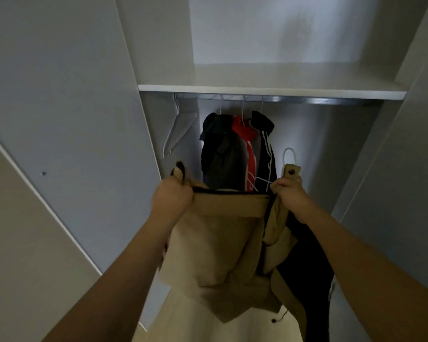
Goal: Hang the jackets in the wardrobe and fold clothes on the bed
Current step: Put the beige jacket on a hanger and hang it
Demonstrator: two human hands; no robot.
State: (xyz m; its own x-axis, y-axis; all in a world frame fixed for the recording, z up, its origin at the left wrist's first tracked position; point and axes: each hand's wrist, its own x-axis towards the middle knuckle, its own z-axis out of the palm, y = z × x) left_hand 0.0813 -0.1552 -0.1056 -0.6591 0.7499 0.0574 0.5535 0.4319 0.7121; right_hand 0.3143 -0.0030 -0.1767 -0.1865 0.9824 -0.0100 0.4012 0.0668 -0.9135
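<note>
Tan jacket [223, 243]: held up before the wardrobe rail [282, 99], below it. Left hand [171, 198] grips the collar's left end; right hand [288, 193] pinches the right end with a white hanger [289, 156]. Step: hanging. Next, likely: hook onto rail right of the hung jackets [237, 149].

Wardrobe [143, 58], white, doors open. One white shelf [272, 91] spans its width; the top surface shows nothing lying on it (only pale board and a faint shadow on the back wall). Directly under the shelf runs a metal rail [307, 100]. Hanging from the rail, left to right: a bare white hanger [177, 129], tilted, well apart from the rest; a dark jacket [218, 149]; a red and grey garment [248, 144]; a black jacket with white stripes [266, 141]. These three garments hang touching one another, each on a white hook.
</note>
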